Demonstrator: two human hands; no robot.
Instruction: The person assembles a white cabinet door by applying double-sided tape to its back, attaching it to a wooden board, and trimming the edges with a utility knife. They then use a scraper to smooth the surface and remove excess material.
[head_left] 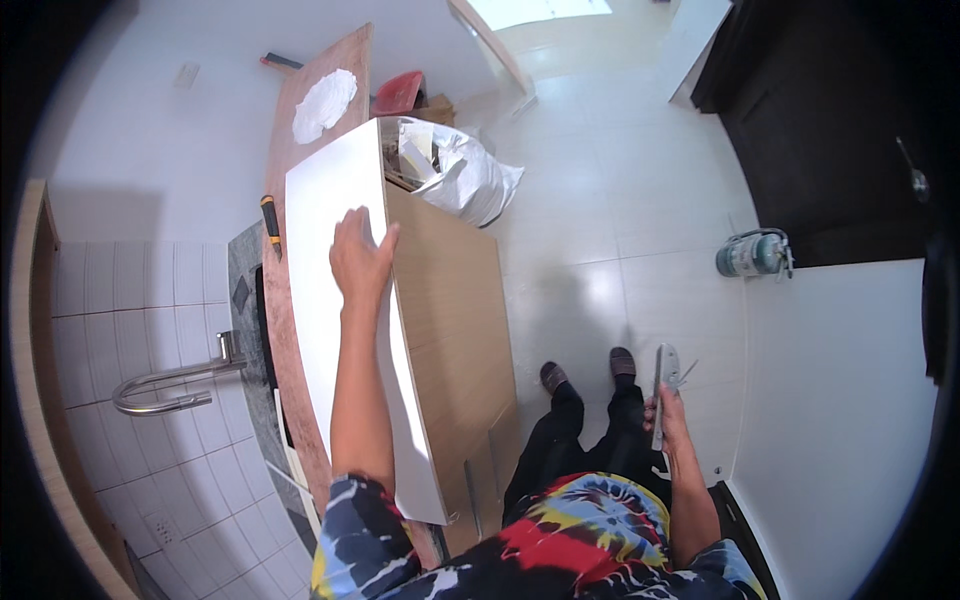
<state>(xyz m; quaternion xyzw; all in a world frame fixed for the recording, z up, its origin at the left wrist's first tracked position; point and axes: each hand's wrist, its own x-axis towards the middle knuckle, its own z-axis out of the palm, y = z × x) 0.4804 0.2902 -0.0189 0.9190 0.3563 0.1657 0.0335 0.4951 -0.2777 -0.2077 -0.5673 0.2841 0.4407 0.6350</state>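
The left hand [362, 255] is spread wide on the upper face of a white panel [316, 290], its fingers pointing to the far end and its thumb held apart at the panel's right edge. It grasps nothing around; how hard it presses, I cannot tell. The panel lies to the left of the person, along the top of a wood-grain cabinet [450, 320]

The right hand [672, 418] is closed around a grey metal tool [661, 385], held upright near the right leg and well apart from the panel. The fingers wrap its lower part, and the rest sticks out on the far side of the grip; its exact kind is too small to tell

Left of the panel, a knife with a black and orange handle [270, 222] lies on a reddish board [281, 330]. At the far end of the cabinet sits a white sack [475, 180], with a red dustpan [400, 92] beyond it
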